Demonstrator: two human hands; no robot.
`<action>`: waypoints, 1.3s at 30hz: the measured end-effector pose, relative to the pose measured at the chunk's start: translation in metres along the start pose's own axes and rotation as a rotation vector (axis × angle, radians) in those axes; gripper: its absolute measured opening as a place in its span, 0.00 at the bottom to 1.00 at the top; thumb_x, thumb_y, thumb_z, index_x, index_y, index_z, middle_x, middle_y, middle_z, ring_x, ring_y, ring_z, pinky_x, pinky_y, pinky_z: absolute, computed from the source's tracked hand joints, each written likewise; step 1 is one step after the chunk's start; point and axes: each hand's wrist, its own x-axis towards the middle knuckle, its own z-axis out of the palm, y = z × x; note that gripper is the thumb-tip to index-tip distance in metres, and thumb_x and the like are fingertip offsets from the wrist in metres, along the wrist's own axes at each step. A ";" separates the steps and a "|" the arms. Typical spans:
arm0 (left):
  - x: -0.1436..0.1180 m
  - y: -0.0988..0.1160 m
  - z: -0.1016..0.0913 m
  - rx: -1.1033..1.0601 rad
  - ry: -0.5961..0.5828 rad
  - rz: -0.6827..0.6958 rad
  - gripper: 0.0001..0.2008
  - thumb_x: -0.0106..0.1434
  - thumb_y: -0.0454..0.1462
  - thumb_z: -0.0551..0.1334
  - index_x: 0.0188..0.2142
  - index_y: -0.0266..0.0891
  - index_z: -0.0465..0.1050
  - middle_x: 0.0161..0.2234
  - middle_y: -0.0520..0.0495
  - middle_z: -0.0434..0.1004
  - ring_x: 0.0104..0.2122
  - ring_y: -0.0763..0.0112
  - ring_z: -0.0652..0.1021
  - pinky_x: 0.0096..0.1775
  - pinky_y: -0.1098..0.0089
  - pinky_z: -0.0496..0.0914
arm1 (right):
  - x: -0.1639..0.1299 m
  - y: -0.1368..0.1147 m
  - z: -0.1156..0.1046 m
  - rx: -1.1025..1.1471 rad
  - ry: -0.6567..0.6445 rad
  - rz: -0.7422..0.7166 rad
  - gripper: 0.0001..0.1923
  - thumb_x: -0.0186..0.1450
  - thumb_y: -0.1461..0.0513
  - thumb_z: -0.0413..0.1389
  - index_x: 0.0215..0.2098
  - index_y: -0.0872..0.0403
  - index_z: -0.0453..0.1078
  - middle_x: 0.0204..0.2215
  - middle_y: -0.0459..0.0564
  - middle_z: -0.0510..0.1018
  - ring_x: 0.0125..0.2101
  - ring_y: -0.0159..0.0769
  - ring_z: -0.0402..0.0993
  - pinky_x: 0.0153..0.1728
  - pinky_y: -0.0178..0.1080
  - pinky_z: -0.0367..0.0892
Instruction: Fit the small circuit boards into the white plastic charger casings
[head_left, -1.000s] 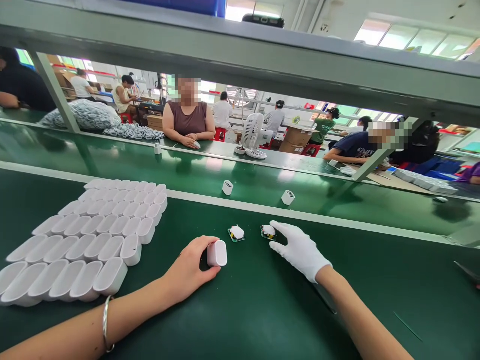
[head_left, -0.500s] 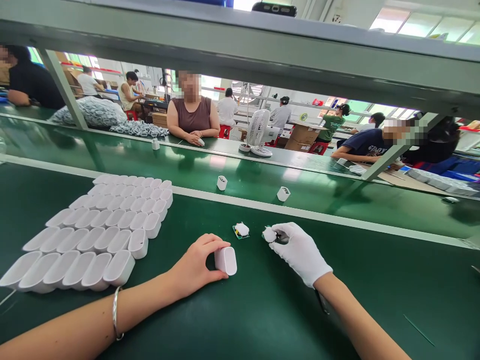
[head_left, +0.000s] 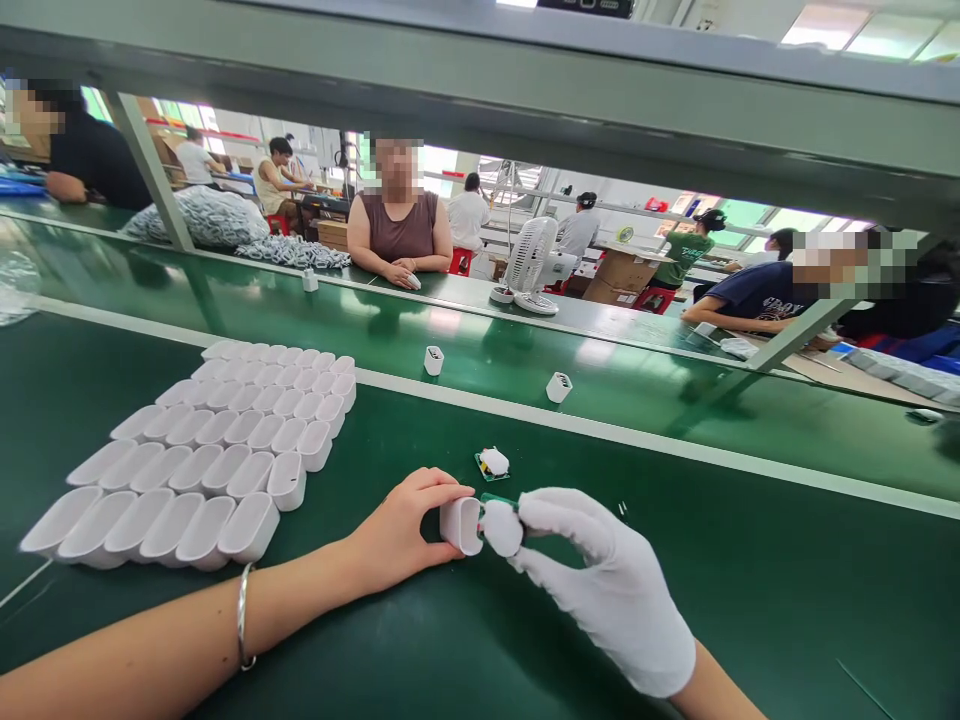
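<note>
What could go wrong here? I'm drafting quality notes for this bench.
The left hand pinches the white shell only at its end, so it may twist as the gloved right hand brings the board module to its opening. The spare module lies loose nearby and could be knocked.

White shell [head_left: 460,524] on its side, open end touching white-capped, seemingly green-edged board [head_left: 501,527]

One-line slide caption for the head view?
Left hand holds a white shell; gloved right hand brings a circuit board to it.
</note>
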 end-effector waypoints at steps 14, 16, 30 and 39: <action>-0.001 -0.003 -0.001 0.133 -0.025 0.100 0.25 0.50 0.31 0.68 0.49 0.45 0.71 0.45 0.45 0.70 0.45 0.62 0.72 0.47 0.62 0.70 | -0.001 0.002 0.007 -0.367 -0.210 -0.111 0.11 0.62 0.67 0.52 0.38 0.48 0.73 0.33 0.47 0.75 0.30 0.31 0.74 0.29 0.32 0.70; -0.001 -0.004 0.000 0.156 -0.026 0.122 0.26 0.51 0.31 0.68 0.50 0.47 0.70 0.45 0.46 0.70 0.45 0.63 0.72 0.47 0.62 0.70 | -0.003 0.003 0.010 -0.430 -0.222 -0.109 0.12 0.62 0.68 0.51 0.37 0.49 0.74 0.33 0.47 0.75 0.29 0.31 0.73 0.29 0.32 0.70; -0.002 -0.002 0.001 0.066 0.036 0.208 0.23 0.52 0.31 0.67 0.49 0.43 0.71 0.45 0.45 0.72 0.44 0.64 0.73 0.46 0.65 0.71 | 0.000 0.004 0.003 0.174 -0.307 0.454 0.37 0.57 0.60 0.57 0.63 0.45 0.53 0.58 0.53 0.62 0.54 0.45 0.63 0.51 0.50 0.64; -0.006 0.003 0.004 0.001 0.019 0.379 0.24 0.54 0.37 0.68 0.50 0.44 0.70 0.41 0.45 0.75 0.41 0.64 0.74 0.44 0.65 0.71 | 0.006 0.005 0.023 0.886 -0.492 0.664 0.19 0.53 0.55 0.61 0.39 0.57 0.71 0.28 0.47 0.71 0.30 0.34 0.65 0.35 0.39 0.63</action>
